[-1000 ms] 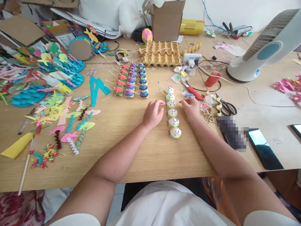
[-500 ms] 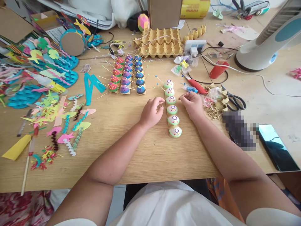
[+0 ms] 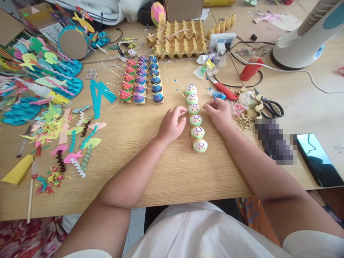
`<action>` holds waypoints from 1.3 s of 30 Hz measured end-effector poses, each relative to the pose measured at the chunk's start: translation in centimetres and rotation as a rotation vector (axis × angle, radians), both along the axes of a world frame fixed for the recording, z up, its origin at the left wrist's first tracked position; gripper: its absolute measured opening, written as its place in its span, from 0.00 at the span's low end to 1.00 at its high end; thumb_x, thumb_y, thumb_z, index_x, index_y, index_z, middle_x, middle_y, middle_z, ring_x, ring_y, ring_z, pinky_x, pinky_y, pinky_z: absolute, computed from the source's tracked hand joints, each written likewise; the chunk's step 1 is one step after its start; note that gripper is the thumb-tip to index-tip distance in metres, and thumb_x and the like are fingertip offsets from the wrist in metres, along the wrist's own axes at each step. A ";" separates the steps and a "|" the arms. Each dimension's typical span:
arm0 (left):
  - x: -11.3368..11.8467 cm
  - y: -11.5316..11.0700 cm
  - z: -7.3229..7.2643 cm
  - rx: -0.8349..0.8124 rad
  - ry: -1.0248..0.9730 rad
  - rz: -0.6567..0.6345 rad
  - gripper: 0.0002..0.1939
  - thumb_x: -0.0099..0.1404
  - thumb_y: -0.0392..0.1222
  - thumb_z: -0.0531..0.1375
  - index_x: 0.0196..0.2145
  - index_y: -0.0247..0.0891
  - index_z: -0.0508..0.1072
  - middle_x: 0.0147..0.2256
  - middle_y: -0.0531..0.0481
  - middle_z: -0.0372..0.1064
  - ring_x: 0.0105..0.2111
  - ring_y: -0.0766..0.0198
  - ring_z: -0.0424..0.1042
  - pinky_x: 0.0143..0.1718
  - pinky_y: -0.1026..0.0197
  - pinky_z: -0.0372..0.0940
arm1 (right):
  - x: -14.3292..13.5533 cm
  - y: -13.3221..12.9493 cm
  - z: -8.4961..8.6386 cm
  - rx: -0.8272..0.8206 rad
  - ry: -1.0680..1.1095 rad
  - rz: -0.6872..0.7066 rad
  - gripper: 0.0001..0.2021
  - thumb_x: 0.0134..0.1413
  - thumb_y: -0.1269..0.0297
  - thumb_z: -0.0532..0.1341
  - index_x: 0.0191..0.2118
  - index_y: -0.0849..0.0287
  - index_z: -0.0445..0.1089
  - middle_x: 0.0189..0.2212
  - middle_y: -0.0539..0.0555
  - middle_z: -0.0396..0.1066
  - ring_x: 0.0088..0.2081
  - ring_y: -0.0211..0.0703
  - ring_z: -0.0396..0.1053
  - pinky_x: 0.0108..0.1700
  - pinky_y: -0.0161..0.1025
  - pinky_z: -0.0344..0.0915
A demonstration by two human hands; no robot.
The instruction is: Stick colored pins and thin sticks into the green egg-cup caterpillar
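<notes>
A row of several white-topped egg-carton cups [image 3: 196, 119] runs away from me, with green rims, purple rings and small coloured dots. Thin blue-tipped sticks [image 3: 180, 84] jut leftward from the far cups. My left hand [image 3: 173, 123] is beside the third cup from the far end, fingertips at its left edge, thumb apart from the curled fingers. Nothing shows in its grip. On the row's other side, my right hand [image 3: 219, 114] pinches a thin stick [image 3: 214, 99] whose blue tip shows above the fingers.
Painted carton cups [image 3: 139, 84] with sticks stand in three rows at back left. Paper fish and scraps [image 3: 72, 143] spread at left. Egg trays [image 3: 180, 37] sit behind. Scissors [image 3: 271, 107], a red-handled tool [image 3: 225, 90], a red cylinder [image 3: 251, 69] and a phone [image 3: 318, 159] lie right.
The camera view has shifted slightly, so the table's things appear higher. Both hands stay at about the same places beside the row, the right still pinching the stick.
</notes>
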State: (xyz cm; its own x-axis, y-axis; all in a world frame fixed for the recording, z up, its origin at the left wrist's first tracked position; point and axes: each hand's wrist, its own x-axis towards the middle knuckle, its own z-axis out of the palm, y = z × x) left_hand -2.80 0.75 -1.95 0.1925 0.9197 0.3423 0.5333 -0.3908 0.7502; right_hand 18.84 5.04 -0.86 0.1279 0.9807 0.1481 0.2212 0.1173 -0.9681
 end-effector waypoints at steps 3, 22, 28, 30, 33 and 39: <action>0.0 0.0 -0.1 -0.002 -0.024 -0.017 0.15 0.68 0.30 0.57 0.50 0.43 0.69 0.51 0.45 0.76 0.55 0.58 0.78 0.61 0.50 0.73 | 0.0 0.0 0.1 0.007 -0.011 0.002 0.05 0.50 0.70 0.66 0.27 0.57 0.71 0.26 0.48 0.71 0.28 0.36 0.62 0.33 0.37 0.56; 0.0 0.5 0.2 0.049 0.158 0.120 0.23 0.65 0.33 0.66 0.57 0.45 0.74 0.44 0.48 0.82 0.48 0.52 0.74 0.55 0.48 0.68 | -0.5 -0.8 1.0 -0.033 -0.025 0.095 0.05 0.50 0.69 0.67 0.27 0.57 0.72 0.25 0.49 0.72 0.27 0.36 0.62 0.30 0.37 0.55; 0.0 0.7 -0.1 0.067 0.280 0.173 0.16 0.65 0.42 0.68 0.52 0.45 0.80 0.43 0.44 0.76 0.49 0.48 0.69 0.57 0.44 0.63 | -0.5 -0.9 1.2 -0.034 -0.042 0.103 0.05 0.50 0.68 0.66 0.26 0.57 0.72 0.24 0.49 0.72 0.25 0.35 0.59 0.29 0.37 0.52; 0.0 0.7 -0.4 0.089 0.294 0.195 0.16 0.65 0.43 0.68 0.52 0.46 0.81 0.43 0.44 0.76 0.49 0.48 0.68 0.57 0.45 0.63 | -0.6 -1.0 1.3 -0.043 -0.044 0.110 0.05 0.50 0.67 0.67 0.26 0.57 0.72 0.24 0.49 0.72 0.25 0.35 0.58 0.29 0.37 0.52; -0.1 0.8 -0.7 0.117 0.308 0.204 0.17 0.65 0.43 0.68 0.52 0.47 0.81 0.43 0.44 0.75 0.49 0.48 0.67 0.56 0.45 0.64 | -0.6 -1.2 1.5 -0.055 -0.051 0.121 0.05 0.50 0.68 0.67 0.26 0.58 0.72 0.24 0.49 0.71 0.25 0.35 0.58 0.30 0.37 0.53; -0.3 0.9 -0.9 0.103 0.298 0.186 0.17 0.66 0.43 0.68 0.52 0.48 0.81 0.46 0.43 0.75 0.50 0.47 0.66 0.58 0.44 0.63 | -0.6 -1.2 1.4 -0.054 -0.035 0.143 0.04 0.51 0.68 0.66 0.27 0.58 0.73 0.24 0.49 0.72 0.26 0.35 0.59 0.30 0.37 0.53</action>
State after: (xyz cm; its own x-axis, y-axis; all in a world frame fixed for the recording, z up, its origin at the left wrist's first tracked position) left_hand -3.09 1.63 -2.87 0.1304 0.9118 0.3894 0.7916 -0.3322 0.5128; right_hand 18.26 3.89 0.54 -0.0180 0.9952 0.0961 0.2394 0.0976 -0.9660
